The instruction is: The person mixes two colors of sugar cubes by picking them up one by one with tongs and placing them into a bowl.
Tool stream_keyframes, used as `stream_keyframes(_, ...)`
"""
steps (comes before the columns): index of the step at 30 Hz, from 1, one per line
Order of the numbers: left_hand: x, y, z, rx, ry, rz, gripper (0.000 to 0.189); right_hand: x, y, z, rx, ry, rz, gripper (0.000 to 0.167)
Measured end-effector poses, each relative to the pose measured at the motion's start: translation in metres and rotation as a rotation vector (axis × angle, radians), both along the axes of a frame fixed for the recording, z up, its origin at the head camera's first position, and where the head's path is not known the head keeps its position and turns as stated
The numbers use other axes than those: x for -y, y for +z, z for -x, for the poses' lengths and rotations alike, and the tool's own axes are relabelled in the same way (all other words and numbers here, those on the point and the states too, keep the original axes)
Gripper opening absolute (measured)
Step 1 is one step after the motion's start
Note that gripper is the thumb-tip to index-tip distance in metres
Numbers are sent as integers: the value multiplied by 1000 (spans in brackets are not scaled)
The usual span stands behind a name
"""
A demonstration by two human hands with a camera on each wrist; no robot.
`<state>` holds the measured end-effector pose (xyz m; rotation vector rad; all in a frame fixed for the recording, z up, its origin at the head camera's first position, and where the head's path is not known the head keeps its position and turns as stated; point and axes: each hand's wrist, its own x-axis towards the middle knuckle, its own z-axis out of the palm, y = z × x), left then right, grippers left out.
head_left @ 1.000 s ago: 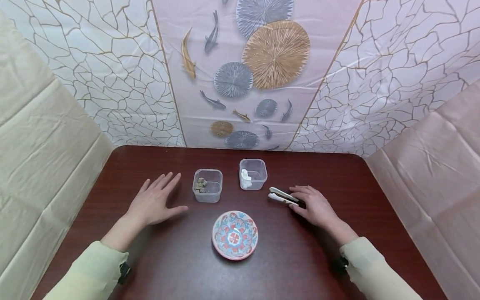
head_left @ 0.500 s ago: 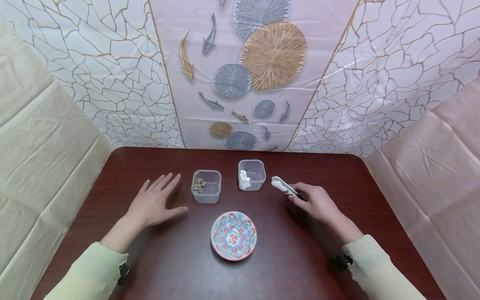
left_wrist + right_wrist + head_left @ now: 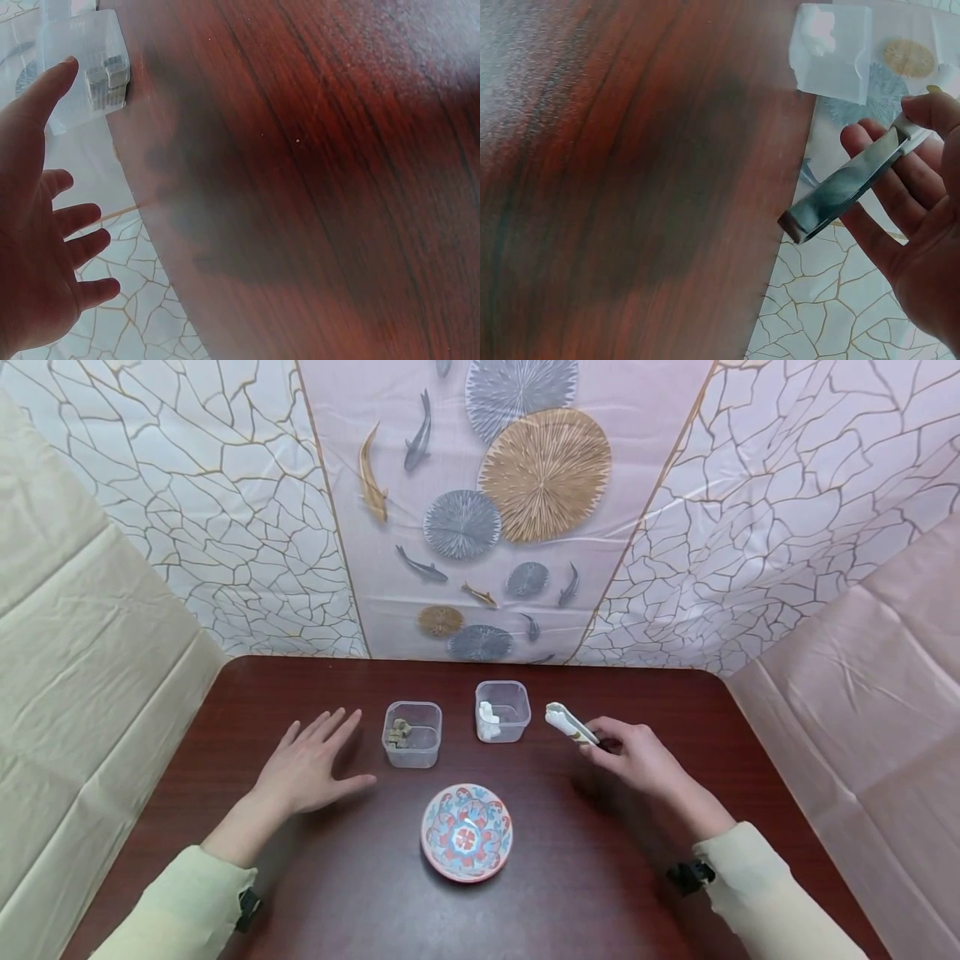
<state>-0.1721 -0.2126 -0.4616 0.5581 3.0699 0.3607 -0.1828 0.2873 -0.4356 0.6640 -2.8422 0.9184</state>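
My right hand (image 3: 637, 760) grips a pair of small tongs (image 3: 567, 722) above the table, their white tips pointing left and away toward a clear container (image 3: 513, 728) of white cubes (image 3: 488, 720). In the right wrist view the tongs' bent metal end (image 3: 840, 191) juts from between thumb and fingers. On the left, my left hand (image 3: 303, 766) is spread, palm down, holding nothing. Just right of its fingers stands another clear container (image 3: 425, 758) with several brownish cubes (image 3: 399, 732). A patterned bowl (image 3: 467, 833) sits centrally, nearer to me than both containers.
Everything rests on a dark red-brown wooden table (image 3: 360, 910). A patterned cloth backdrop (image 3: 480, 602) rises behind its far edge, with pale hangings (image 3: 82, 693) at the sides.
My right hand has picked the tongs up off the table, their two arms now closer together. Left hand, bowl and containers have stayed put.
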Motion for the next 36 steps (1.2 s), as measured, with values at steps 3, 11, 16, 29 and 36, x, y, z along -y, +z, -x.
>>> stream_keyframes(3,0,0,0,-3,0,0,106,-2,3,3,51,-5,39,14)
stream_keyframes(11,0,-1,2,0,0,1,107,-8,14,15,387,61,260,25)
stream_keyframes(16,-2,1,6,1,0,3,108,-8,21,23,548,87,315,30)
stream_keyframes(29,-11,16,32,24,-92,-112,111,16,41,34,637,162,232,25)
stream_keyframes(36,-15,17,45,147,-143,-254,116,33,49,36,660,205,199,24)
